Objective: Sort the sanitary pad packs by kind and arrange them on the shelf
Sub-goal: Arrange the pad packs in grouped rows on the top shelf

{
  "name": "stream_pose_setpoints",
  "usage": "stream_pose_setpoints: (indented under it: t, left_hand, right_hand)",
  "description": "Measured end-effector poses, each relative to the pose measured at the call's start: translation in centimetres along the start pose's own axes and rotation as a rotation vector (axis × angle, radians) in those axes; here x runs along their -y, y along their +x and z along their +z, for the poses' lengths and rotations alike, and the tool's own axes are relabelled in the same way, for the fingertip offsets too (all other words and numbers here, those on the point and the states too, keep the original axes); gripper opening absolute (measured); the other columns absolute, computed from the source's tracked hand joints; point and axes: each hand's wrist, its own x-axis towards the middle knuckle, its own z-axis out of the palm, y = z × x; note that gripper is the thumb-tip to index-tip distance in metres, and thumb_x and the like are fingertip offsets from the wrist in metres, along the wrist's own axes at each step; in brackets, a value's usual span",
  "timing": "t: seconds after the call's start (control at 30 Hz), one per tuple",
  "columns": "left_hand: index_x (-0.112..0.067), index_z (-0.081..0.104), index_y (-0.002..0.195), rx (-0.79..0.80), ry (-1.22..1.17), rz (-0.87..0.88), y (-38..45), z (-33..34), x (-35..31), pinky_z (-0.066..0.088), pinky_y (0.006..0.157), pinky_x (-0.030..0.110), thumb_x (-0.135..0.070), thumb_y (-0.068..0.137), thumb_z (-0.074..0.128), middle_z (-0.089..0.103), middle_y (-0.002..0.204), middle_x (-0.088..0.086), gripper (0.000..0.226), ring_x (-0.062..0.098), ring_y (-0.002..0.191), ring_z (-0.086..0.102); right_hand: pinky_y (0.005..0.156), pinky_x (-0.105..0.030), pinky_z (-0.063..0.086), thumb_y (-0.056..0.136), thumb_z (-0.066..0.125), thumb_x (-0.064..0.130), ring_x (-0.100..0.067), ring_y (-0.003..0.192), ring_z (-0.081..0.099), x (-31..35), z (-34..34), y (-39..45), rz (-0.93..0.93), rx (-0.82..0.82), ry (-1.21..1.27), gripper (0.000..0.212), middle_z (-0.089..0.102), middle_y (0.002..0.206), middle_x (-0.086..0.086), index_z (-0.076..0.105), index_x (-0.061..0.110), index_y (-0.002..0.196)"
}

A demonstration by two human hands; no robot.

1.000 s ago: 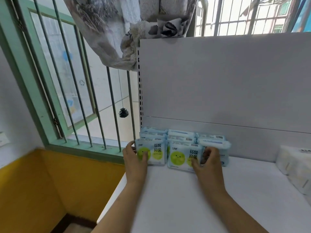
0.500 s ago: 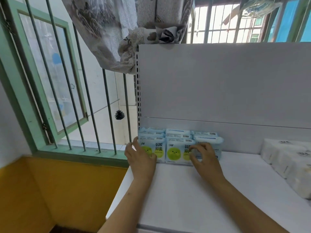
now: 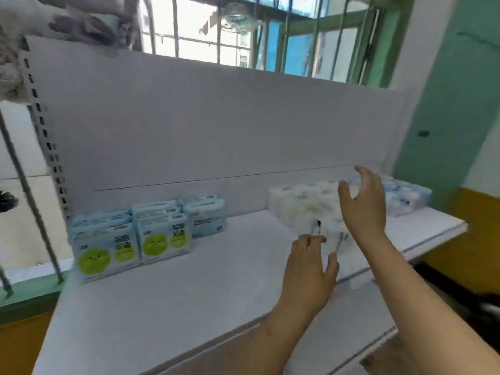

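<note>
Light blue packs with green circles [image 3: 130, 239] stand in rows at the shelf's left end, with a "ZERO" pack [image 3: 207, 221] beside them. A pile of white packs [image 3: 303, 207] lies further right, and blue-patterned packs [image 3: 405, 197] sit at the far right. My left hand [image 3: 311, 269] hovers open just in front of the white pile, fingers spread. My right hand [image 3: 362, 204] is raised over the white pile, fingers open and holding nothing. The view is motion-blurred.
The white shelf board [image 3: 189, 293] has bare room in the middle and front. A grey back panel [image 3: 216, 125] rises behind the packs. Barred windows [image 3: 216, 36] are behind, a slotted upright [image 3: 46, 136] at left, and a green wall [image 3: 446, 104] at right.
Both hands let go of the green-circle packs at the left and moved right to the white pile. The view swung right with them.
</note>
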Motion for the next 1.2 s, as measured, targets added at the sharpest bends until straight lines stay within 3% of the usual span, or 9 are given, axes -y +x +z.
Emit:
stream_pose_setpoints:
  t: [0.1,0.2,0.4,0.67,0.8,1.0,1.13,1.2]
  left_hand:
    - [-0.022,0.047,0.137,0.228,-0.047,0.08,-2.7,6.6,-3.3,0.047,0.097,0.035,-0.048,0.1,0.036,0.049,0.131,-0.002,0.046,0.015,0.117,0.048]
    - [-0.017,0.042,0.144,0.454,-0.039,0.119,-5.7,12.2,-7.2,0.04,0.102,0.031,-0.044,0.103,0.039,0.046,0.139,0.006,0.049,0.023,0.122,0.047]
    - [-0.017,0.043,0.142,0.713,0.028,0.174,-10.3,22.3,-14.2,0.043,0.103,0.04,-0.048,0.101,0.039,0.048,0.137,0.009,0.051,0.028,0.123,0.047]
    - [-0.014,0.041,0.141,1.003,0.13,0.134,-17.0,37.4,-20.9,0.039,0.106,0.043,-0.046,0.1,0.041,0.044,0.139,0.012,0.052,0.033,0.127,0.042]
    - [-0.009,0.044,0.138,1.148,0.164,0.108,-21.1,44.0,-22.1,0.043,0.096,0.035,-0.041,0.101,0.044,0.047,0.138,0.013,0.049,0.03,0.12,0.05]
    - [-0.011,0.041,0.142,1.345,0.238,0.069,-24.9,51.9,-21.8,0.04,0.099,0.035,-0.037,0.101,0.044,0.046,0.139,0.013,0.049,0.031,0.124,0.046]
    - [-0.011,0.04,0.144,1.454,0.283,0.028,-25.3,58.1,-20.0,0.043,0.099,0.036,-0.036,0.101,0.045,0.046,0.137,0.015,0.05,0.032,0.122,0.05]
    - [-0.007,0.041,0.142,1.529,0.333,0.045,-24.9,61.1,-18.6,0.042,0.099,0.037,-0.034,0.102,0.044,0.047,0.136,0.018,0.049,0.033,0.123,0.049]
  right_hand:
    - [0.112,-0.042,0.031,0.098,0.05,0.038,-0.03,0.137,0.038,-6.0,-7.6,-0.7,0.131,-0.004,-0.268,0.056,0.044,0.148,-0.013,0.04,0.008,0.144]
    - [0.107,-0.04,0.035,0.098,0.049,0.041,-0.032,0.133,0.041,-11.3,-14.6,-3.4,0.264,0.043,-0.441,0.058,0.046,0.145,-0.014,0.038,0.008,0.145]
    - [0.114,-0.047,0.033,0.098,0.04,0.056,-0.03,0.143,0.031,-22.6,-26.2,-9.1,0.509,0.114,-0.543,0.071,0.032,0.157,-0.009,0.025,0.013,0.153]
    - [0.111,-0.046,0.037,0.098,0.039,0.056,-0.03,0.14,0.035,-38.1,-40.7,-16.5,0.774,0.133,-0.627,0.067,0.037,0.153,-0.009,0.033,0.013,0.15]
    - [0.109,-0.045,0.037,0.099,0.041,0.052,-0.034,0.137,0.037,-45.5,-44.9,-21.5,0.917,0.2,-0.622,0.062,0.04,0.149,-0.014,0.039,0.012,0.146]
    - [0.108,-0.046,0.037,0.092,0.04,0.052,-0.037,0.131,0.042,-54.8,-46.8,-28.6,1.141,0.296,-0.536,0.066,0.045,0.144,-0.02,0.047,0.004,0.138]
    - [0.107,-0.041,0.038,0.1,0.042,0.045,-0.035,0.134,0.041,-58.7,-46.7,-31.7,1.241,0.341,-0.473,0.064,0.035,0.153,-0.017,0.027,0.011,0.152]
    - [0.105,-0.039,0.037,0.102,0.044,0.04,-0.033,0.134,0.041,-60.9,-46.7,-33.2,1.296,0.349,-0.489,0.061,0.033,0.153,-0.016,0.027,0.011,0.152]
